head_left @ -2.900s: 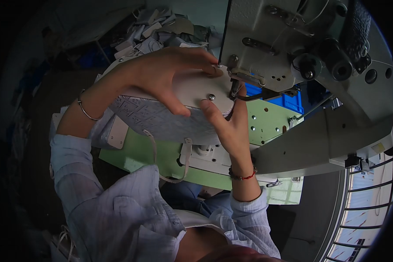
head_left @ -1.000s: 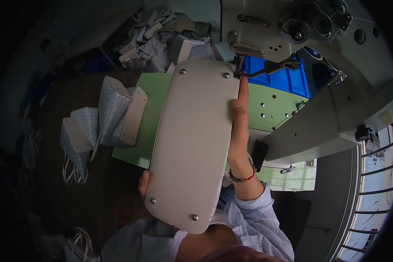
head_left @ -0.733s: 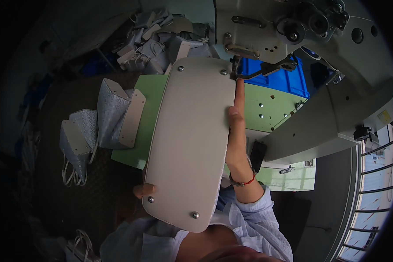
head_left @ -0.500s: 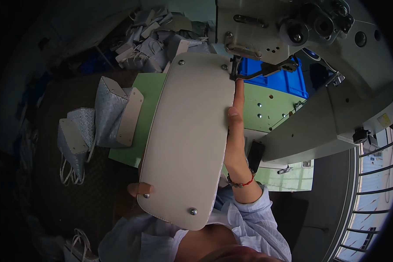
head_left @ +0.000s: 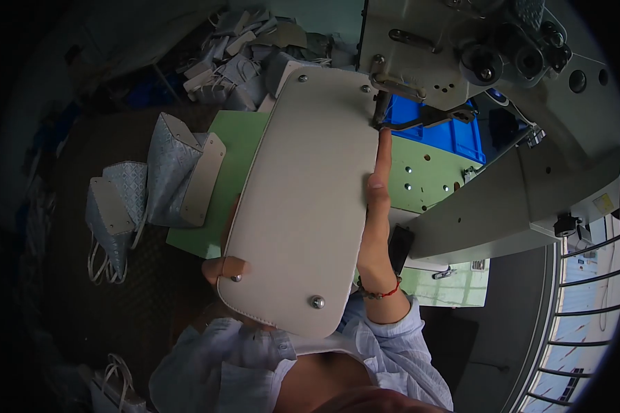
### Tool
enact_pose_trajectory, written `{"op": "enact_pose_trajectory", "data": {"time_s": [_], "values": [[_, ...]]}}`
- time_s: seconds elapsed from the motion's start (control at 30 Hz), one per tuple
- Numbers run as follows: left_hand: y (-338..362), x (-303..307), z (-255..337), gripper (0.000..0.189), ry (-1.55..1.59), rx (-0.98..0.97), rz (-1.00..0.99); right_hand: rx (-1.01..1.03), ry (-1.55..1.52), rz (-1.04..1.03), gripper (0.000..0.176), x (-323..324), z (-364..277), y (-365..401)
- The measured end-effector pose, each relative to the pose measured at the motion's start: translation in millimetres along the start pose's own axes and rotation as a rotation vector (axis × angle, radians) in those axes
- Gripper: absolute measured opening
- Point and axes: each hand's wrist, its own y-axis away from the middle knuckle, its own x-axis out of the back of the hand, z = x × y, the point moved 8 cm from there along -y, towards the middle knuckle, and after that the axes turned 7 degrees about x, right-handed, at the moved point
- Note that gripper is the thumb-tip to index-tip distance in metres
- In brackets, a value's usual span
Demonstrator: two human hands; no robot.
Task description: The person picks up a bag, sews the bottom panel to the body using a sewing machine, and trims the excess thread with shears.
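A handbag [head_left: 303, 199] fills the middle of the view, its smooth off-white base facing me, with metal studs near the corners and stitching along the left and lower edges. My left hand [head_left: 226, 268] grips the lower left corner, thumb over the base beside a stud; its other fingers are mostly hidden behind the bag. Along the right edge lies my right hand [head_left: 377, 186], its thumb at the edge and index finger pointing up to the sewing machine's foot [head_left: 380, 117]. The bag's upper right edge is at that foot; I cannot see the needle.
The sewing machine head [head_left: 420, 62] overhangs from the upper right. Behind it sits a blue crate [head_left: 441, 131] on the green table [head_left: 420, 162]. More handbags [head_left: 176, 172] stand to the left, and a heap of bags [head_left: 241, 69] lies at the back. A dark phone [head_left: 401, 246] is beside my right forearm.
The handbag has shifted up and slightly right in the view, its lower end rising most. Both hands keep their hold, and the machine also appears a little further right.
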Motion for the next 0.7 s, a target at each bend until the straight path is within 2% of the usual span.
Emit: {"op": "enact_pose_trajectory", "data": {"time_s": [0.07, 0.1, 0.17, 0.2, 0.27, 0.3, 0.37, 0.4, 0.47, 0.5, 0.57, 0.7], "values": [[-22.1, 29.0, 114.0, 0.108, 0.496, -0.281, -0.343, -0.009, -0.001, -0.005, 0.077, 3.3, -1.0, 2.1], [-27.7, 31.9, 130.6, 0.108, 0.497, -0.28, -0.341, -0.013, -0.002, -0.007, 0.078, -0.1, 0.3, -0.5], [-36.0, 42.4, 150.5, 0.122, 0.695, -0.295, -0.258, -0.023, -0.003, -0.011, 0.078, -2.7, 0.9, -0.5], [-38.8, 41.8, 153.5, 0.122, 0.695, -0.298, -0.255, -0.024, -0.005, -0.013, 0.078, -0.5, -0.1, 1.2], [-40.6, 44.2, 160.0, 0.106, 0.703, -0.358, -0.222, -0.032, -0.007, -0.016, 0.079, -1.2, -0.6, 4.7], [-42.8, 41.1, 161.6, 0.106, 0.703, -0.359, -0.222, -0.031, -0.007, -0.016, 0.079, -2.9, -7.2, 5.0], [-41.8, 46.3, 169.4, 0.096, 0.737, -0.502, -0.121, -0.167, -0.489, 0.097, 0.078, -6.3, -14.2, 6.8], [-40.7, 46.5, 168.8, 0.096, 0.738, -0.502, -0.119, -0.167, -0.488, 0.096, 0.078, -4.0, -6.9, 7.7], [-44.7, 43.0, 158.0, 0.093, 0.762, -0.36, -0.143, -0.031, -0.022, -0.024, 0.078, -0.8, 0.2, 4.6], [-48.8, 39.1, 149.9, 0.093, 0.763, -0.361, -0.141, -0.03, -0.021, -0.026, 0.078, -0.2, 1.0, 6.1], [-49.0, 34.2, 149.3, 0.093, 0.698, -0.644, -0.125, -0.071, -0.068, -0.023, 0.078, -3.8, -1.9, 6.0], [-53.6, 33.8, 150.5, 0.094, 0.683, -0.575, -0.125, -0.055, -0.062, -0.036, 0.078, -3.1, -3.5, 6.6]]}}
